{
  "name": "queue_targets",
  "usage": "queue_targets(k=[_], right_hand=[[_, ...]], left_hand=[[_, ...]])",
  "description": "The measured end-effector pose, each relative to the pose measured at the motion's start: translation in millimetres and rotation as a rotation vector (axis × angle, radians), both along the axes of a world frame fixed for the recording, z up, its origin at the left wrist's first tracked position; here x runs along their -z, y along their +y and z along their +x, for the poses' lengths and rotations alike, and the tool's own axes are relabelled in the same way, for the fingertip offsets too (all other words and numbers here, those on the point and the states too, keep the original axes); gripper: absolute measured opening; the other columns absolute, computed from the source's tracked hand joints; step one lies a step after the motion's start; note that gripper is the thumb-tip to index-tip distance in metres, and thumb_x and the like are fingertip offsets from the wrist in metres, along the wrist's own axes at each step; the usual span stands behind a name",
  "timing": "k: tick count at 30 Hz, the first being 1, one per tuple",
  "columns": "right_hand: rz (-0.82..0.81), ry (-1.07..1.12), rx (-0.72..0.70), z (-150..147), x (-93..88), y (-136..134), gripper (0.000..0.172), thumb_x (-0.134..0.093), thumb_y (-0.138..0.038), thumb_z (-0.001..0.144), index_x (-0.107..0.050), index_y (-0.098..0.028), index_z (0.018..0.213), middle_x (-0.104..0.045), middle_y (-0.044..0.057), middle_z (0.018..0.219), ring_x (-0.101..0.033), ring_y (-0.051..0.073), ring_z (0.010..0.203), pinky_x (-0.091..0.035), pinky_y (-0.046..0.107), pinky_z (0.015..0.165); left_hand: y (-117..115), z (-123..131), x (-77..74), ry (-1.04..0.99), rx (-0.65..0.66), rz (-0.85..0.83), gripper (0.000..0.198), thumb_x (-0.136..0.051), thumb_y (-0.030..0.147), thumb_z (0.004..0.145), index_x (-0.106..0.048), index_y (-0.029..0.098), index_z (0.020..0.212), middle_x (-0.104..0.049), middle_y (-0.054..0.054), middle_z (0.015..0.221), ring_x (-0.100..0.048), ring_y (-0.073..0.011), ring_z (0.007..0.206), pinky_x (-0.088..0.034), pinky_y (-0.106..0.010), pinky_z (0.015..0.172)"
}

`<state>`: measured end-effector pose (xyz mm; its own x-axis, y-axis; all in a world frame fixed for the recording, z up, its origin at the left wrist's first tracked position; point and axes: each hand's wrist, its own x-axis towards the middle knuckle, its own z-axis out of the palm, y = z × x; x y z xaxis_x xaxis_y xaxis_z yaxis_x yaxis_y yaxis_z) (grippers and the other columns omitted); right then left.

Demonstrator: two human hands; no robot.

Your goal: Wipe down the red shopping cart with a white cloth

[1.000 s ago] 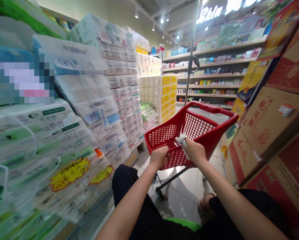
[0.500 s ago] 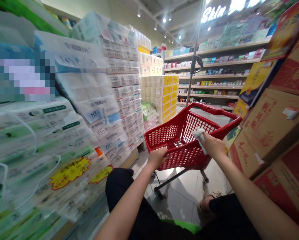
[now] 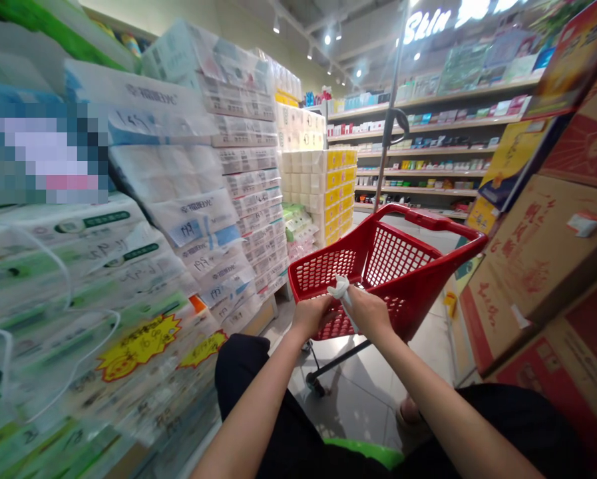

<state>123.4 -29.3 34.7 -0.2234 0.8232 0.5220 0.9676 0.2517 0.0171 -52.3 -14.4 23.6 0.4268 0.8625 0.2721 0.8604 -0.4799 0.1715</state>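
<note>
A red plastic shopping cart (image 3: 408, 313) with perforated basket walls stands in front of me, its handle end turned toward the far right. My left hand (image 3: 310, 315) is closed around the near rim of its basket, at the left corner. Close beside it, my right hand (image 3: 371, 311) grips a crumpled white cloth (image 3: 340, 289) against the top of the basket's near side. Part of the cloth sticks up over the rim and part hangs down outside. The fingertips of both hands are partly hidden behind the rim.
Stacked packs of tissue paper (image 3: 248, 146) rise on the left, with yellow price signs (image 3: 138, 346) in front. Cardboard boxes (image 3: 542, 253) are piled at the right. Shelves of small products (image 3: 438, 143) line the back, and a thin pole (image 3: 385, 146) stands behind the cart.
My right hand has slid left along the cart's near rim with the cloth, from near the middle to beside my left hand. My left hand stays in place on the corner.
</note>
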Motion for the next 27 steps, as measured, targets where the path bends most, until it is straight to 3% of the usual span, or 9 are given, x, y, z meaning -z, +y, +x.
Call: queue_targets(k=[3,7,10,13,17,20,22,27], right_hand=[[-0.009,-0.02,0.005,16,-6.7,2,0.032,-0.036,-0.041,0.097,-0.059,-0.02,0.102,-0.069,0.005,0.082,-0.062,0.013,0.069,-0.027,0.025,0.056],[0.027,-0.016,0.184,65,-14.0,8,0.037,-0.033,-0.046,0.097,-0.058,-0.02,0.107,-0.069,0.005,0.078,-0.061,0.014,0.063,-0.022,0.026,0.052],[0.043,0.007,0.266,80,-13.3,10,0.039,-0.032,-0.048,0.097,-0.057,-0.02,0.108,-0.068,0.005,0.076,-0.06,0.015,0.061,-0.021,0.025,0.052],[0.032,0.041,0.232,60,-6.4,5,0.035,-0.034,-0.046,0.097,-0.058,-0.02,0.103,-0.068,0.004,0.076,-0.06,0.014,0.062,-0.023,0.025,0.053],[0.017,0.054,0.051,9,4.0,-6,0.028,-0.038,-0.04,0.096,-0.058,-0.021,0.102,-0.069,0.004,0.082,-0.062,0.014,0.068,-0.028,0.025,0.056],[0.016,0.036,-0.038,-1,5.3,-8,0.027,-0.039,-0.039,0.096,-0.059,-0.02,0.1,-0.069,0.006,0.085,-0.063,0.015,0.072,-0.03,0.024,0.058],[0.014,0.015,-0.011,16,2.0,-4,0.03,-0.038,-0.041,0.096,-0.059,-0.02,0.102,-0.069,0.006,0.084,-0.063,0.015,0.071,-0.03,0.024,0.057],[0.002,0.034,0.296,90,-14.0,13,0.038,-0.034,-0.05,0.096,-0.058,-0.023,0.109,-0.069,0.005,0.08,-0.061,0.015,0.06,-0.025,0.025,0.052]], left_hand=[[2,-7,2.0,0.017,-0.006,0.003,0.029,-0.051,0.05,0.09,-0.058,0.027,0.105,-0.068,-0.001,0.102,-0.065,-0.0195,0.088,-0.042,-0.025,0.069],[4,-13,5.8,0.036,-0.02,0.01,0.025,-0.054,0.048,0.089,-0.058,0.026,0.1,-0.069,0.0,0.101,-0.065,-0.0185,0.089,-0.042,-0.023,0.07],[3,-11,6.5,0.045,-0.03,0.016,0.025,-0.055,0.048,0.089,-0.057,0.026,0.101,-0.068,0.0,0.102,-0.065,-0.0182,0.089,-0.042,-0.023,0.069],[-1,-4,3.7,0.053,-0.042,0.019,0.026,-0.054,0.049,0.089,-0.057,0.026,0.101,-0.068,-0.001,0.1,-0.065,-0.0192,0.088,-0.042,-0.024,0.068],[-8,4,-3.0,0.051,-0.03,-0.008,0.029,-0.049,0.049,0.091,-0.057,0.025,0.106,-0.068,-0.002,0.102,-0.065,-0.0196,0.089,-0.043,-0.025,0.069],[-10,5,-5.3,0.043,-0.04,-0.033,0.03,-0.049,0.048,0.091,-0.056,0.026,0.111,-0.067,-0.003,0.105,-0.065,-0.0195,0.091,-0.044,-0.025,0.072],[-9,3,-4.3,0.041,-0.032,-0.029,0.03,-0.049,0.049,0.091,-0.057,0.026,0.109,-0.067,-0.002,0.105,-0.064,-0.0196,0.092,-0.044,-0.025,0.072],[-5,0,2.0,0.028,-0.014,0.0,0.028,-0.054,0.047,0.089,-0.055,0.027,0.109,-0.067,-0.001,0.105,-0.063,-0.0188,0.095,-0.044,-0.025,0.074]])
